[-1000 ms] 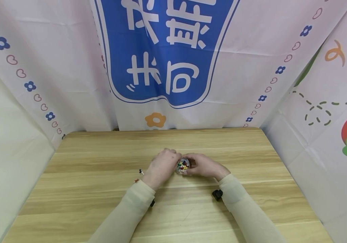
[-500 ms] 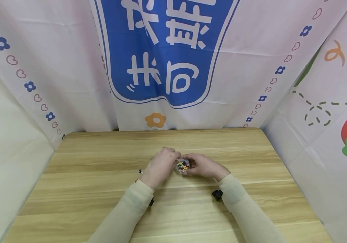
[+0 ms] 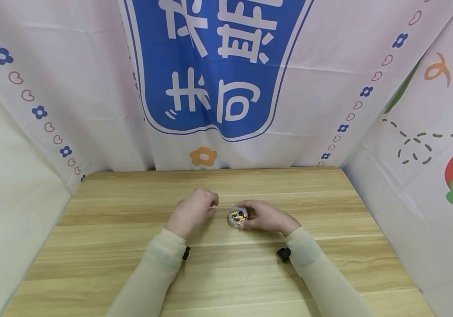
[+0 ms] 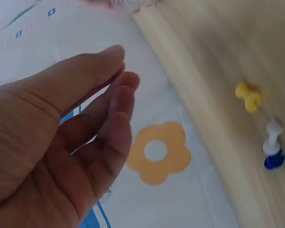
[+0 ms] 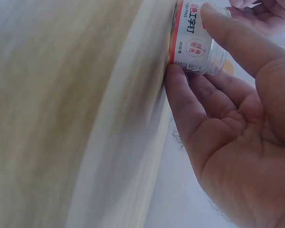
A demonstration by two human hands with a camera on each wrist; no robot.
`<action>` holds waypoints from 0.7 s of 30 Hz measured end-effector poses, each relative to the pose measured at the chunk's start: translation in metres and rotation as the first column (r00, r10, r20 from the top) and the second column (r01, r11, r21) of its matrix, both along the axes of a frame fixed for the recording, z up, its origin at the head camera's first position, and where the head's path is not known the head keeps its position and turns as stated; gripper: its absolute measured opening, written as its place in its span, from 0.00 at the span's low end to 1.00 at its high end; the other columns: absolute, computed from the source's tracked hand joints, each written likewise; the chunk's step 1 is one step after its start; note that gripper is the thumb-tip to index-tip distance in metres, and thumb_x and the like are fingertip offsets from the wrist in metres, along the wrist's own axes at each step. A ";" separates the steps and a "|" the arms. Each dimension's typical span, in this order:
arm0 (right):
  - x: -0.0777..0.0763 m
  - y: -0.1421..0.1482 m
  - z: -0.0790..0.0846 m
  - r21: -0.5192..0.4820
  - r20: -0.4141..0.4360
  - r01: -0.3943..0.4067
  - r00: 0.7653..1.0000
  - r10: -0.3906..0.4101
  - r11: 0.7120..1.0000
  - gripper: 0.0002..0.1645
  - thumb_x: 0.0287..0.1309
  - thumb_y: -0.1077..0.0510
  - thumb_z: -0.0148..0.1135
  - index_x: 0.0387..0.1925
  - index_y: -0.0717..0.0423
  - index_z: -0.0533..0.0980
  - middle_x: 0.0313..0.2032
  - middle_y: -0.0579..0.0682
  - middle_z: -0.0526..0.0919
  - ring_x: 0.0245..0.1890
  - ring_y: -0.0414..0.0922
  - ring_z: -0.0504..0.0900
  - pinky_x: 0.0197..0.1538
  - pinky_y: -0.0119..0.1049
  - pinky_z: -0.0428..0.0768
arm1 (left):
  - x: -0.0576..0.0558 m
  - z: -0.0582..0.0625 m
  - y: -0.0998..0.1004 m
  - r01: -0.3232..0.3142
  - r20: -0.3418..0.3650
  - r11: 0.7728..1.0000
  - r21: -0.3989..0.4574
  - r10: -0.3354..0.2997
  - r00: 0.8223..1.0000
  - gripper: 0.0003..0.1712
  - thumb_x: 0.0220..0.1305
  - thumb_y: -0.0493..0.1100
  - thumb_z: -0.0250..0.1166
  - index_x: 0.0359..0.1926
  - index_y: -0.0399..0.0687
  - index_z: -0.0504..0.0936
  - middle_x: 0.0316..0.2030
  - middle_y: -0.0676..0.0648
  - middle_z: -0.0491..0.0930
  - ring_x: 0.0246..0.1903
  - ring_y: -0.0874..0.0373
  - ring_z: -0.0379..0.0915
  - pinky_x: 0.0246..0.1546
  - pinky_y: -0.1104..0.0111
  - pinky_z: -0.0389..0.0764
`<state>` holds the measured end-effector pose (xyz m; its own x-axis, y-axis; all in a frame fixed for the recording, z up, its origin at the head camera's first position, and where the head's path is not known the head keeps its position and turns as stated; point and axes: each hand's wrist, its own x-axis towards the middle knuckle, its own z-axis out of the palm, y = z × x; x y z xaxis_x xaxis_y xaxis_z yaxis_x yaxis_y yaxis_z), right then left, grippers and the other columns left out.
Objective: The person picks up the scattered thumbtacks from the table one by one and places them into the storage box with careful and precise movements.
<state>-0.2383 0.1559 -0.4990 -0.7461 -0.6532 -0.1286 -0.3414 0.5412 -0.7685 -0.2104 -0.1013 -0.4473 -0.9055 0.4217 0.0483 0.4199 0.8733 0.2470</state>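
My right hand grips a small clear jar labelled PUSH PINS, its thumb and fingers around the side. The jar stands uncovered on the table, and multicoloured push pins show inside it in the head view. To the left of the jar is my left hand, apart from it. Its fingers are loosely bent, with nothing visible between thumb and fingertips in the left wrist view. A yellow push pin, a white push pin and a blue push pin lie on the table near this hand; the head view hides them.
The wooden table extends around both hands. Behind it hangs a white cloth with a large blue printed panel. More printed cloth stands along the right side. Each wrist carries a small black camera.
My left hand has drawn away from the jar to the left, over the loose push pins that showed beside its wrist before. The right hand and the jar stay nearly still.
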 end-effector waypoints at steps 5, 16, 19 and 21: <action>0.000 0.000 0.001 -0.020 0.007 -0.005 1.000 0.005 1.000 0.34 0.60 0.57 0.74 0.68 0.52 0.75 0.56 0.45 0.83 0.53 0.39 0.82 0.58 0.37 0.80 | 0.000 0.003 -0.011 -0.005 0.059 1.000 0.001 0.005 0.998 0.03 0.64 0.39 0.71 0.34 0.49 0.85 0.33 0.52 0.82 0.33 0.59 0.76 0.35 0.65 0.81; 0.002 -0.001 0.003 -0.011 0.000 0.001 1.000 -0.001 1.000 0.34 0.61 0.57 0.74 0.67 0.52 0.75 0.56 0.46 0.83 0.53 0.39 0.82 0.58 0.36 0.80 | 0.006 0.003 -0.028 -0.021 0.213 0.999 -0.039 0.029 0.977 0.12 0.56 0.30 0.72 0.26 0.50 0.81 0.26 0.53 0.77 0.29 0.57 0.73 0.30 0.65 0.77; 0.002 -0.001 0.003 -0.005 -0.006 0.001 1.000 -0.001 1.000 0.34 0.61 0.57 0.74 0.67 0.51 0.75 0.56 0.45 0.83 0.53 0.39 0.82 0.57 0.36 0.80 | 0.007 0.003 -0.030 -0.051 0.265 0.997 -0.056 0.064 0.962 0.11 0.55 0.30 0.72 0.27 0.50 0.81 0.27 0.53 0.77 0.29 0.56 0.73 0.29 0.64 0.77; 0.002 -0.001 0.003 -0.004 -0.006 0.000 1.000 0.000 1.000 0.34 0.61 0.57 0.74 0.68 0.51 0.75 0.56 0.45 0.83 0.53 0.40 0.81 0.58 0.37 0.80 | 0.007 0.002 -0.031 -0.066 0.287 0.995 -0.069 0.084 0.954 0.10 0.55 0.30 0.72 0.28 0.48 0.82 0.27 0.52 0.77 0.29 0.56 0.73 0.28 0.64 0.77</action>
<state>-0.2363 0.1550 -0.4957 -0.7469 -0.6538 -0.1213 -0.3462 0.5381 -0.7685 -0.2033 -0.1324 -0.4456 -0.9060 0.3464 -0.2431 0.2706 0.9160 0.2963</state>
